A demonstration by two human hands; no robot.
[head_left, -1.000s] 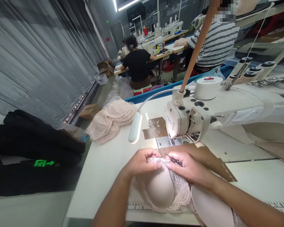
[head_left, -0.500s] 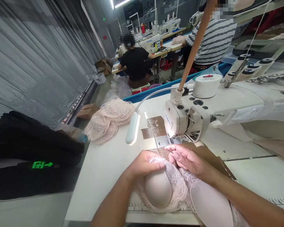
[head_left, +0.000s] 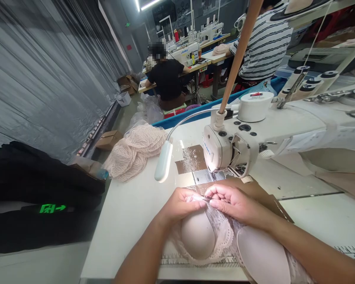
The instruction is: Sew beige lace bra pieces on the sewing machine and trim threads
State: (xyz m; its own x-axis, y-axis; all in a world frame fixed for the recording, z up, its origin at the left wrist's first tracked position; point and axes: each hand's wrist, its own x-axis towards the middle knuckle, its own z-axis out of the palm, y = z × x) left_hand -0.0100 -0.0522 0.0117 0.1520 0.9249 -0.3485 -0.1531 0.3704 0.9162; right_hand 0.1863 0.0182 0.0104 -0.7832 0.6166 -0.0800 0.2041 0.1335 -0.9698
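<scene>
Both forearms (head_left: 298,240) are bare, tapering smoothly toward the wrists (head_left: 163,219), and the fingers (head_left: 221,190) are bare as well.

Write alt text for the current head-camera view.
A person's left hand holds a pale lace bra, the right hand a small tool at its edge, before a white sewing machine. Lace pieces lie piled left of a lamp.

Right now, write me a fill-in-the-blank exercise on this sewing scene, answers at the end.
1. The person's bare right hand holds a small, slender metal tool close beside the bare ____ hand.
2. The pale pink lace bra at the hands shows ____ smooth cups.
3. In the picture, the slim pale-green lamp head hangs to the ____ of the stacked beige netted fabric pieces.

Answers: left; two; right.
</scene>
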